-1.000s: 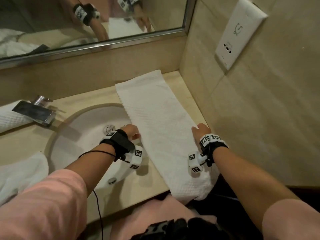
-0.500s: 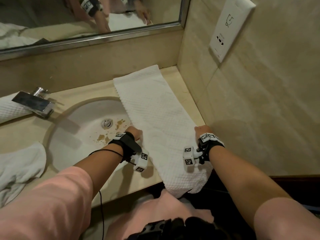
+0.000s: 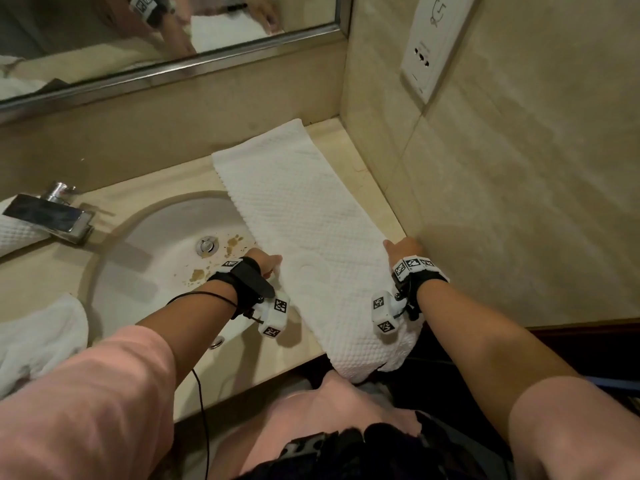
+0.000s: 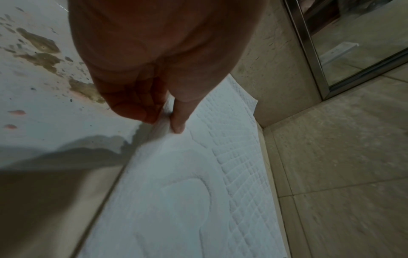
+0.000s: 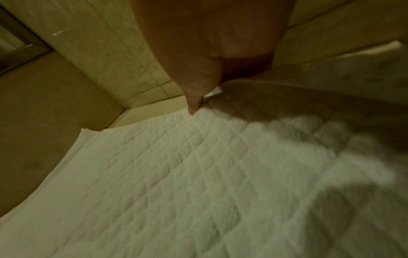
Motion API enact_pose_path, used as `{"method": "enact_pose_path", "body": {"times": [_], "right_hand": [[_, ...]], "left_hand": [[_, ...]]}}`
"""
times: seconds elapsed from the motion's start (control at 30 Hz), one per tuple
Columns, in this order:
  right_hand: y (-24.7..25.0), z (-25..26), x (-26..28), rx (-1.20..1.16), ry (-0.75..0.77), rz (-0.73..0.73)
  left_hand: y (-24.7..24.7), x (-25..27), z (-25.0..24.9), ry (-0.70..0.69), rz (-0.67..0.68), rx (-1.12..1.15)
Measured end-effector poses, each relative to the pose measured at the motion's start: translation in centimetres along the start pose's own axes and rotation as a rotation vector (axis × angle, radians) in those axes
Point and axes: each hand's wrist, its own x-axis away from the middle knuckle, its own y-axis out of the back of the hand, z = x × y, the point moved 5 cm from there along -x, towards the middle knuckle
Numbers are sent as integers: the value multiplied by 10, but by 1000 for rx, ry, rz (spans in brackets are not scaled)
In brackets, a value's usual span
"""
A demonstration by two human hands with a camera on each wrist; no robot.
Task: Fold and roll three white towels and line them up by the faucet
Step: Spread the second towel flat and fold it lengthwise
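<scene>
A long white towel point(image 3: 311, 237) lies folded into a strip on the counter, from the back corner to the front edge, with its near end hanging over. My left hand point(image 3: 270, 265) pinches the strip's left edge point(image 4: 164, 120) between thumb and fingers, over the basin's rim. At the opposite edge, beside the wall, my right hand point(image 3: 401, 247) grips the towel point(image 5: 198, 157); its thumb lies on top and its fingers are hidden. A rolled towel point(image 3: 17, 230) lies behind the faucet point(image 3: 52, 216). A crumpled towel point(image 3: 38, 334) sits at the front left.
The stained sink basin point(image 3: 156, 271) with its drain point(image 3: 207, 245) lies left of the strip. A tiled wall with a socket plate point(image 3: 436, 39) closes the right side. A mirror point(image 3: 138, 36) runs along the back.
Both hands have slid a little toward me along the towel's two long edges, and the left hand has come off the drain area. The towel lies as before.
</scene>
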Motion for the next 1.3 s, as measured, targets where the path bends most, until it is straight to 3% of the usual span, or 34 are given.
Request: {"method": "enact_pose_path", "body": {"times": [0.17, 0.3, 0.47, 0.67, 0.93, 1.17, 1.3], "right_hand": [[2, -13, 14, -16, -21, -40], [-4, -20, 26, 4, -30, -50], [-8, -44, 48, 11, -153, -85], [-19, -66, 62, -15, -197, -127], [-29, -81, 76, -120, -211, -204], [-36, -107, 85, -294, -223, -229], [-35, -112, 90, -331, -140, -177]], "left_hand": [[0, -5, 10, 54, 199, -10], [-2, -4, 6, 19, 216, -29], [-9, 0, 5, 6, 232, 54], [-6, 9, -2, -31, 210, 121], [9, 13, 9, -37, 84, 147], [-23, 61, 29, -17, 79, 92], [-46, 73, 43, 44, 32, 56]]}}
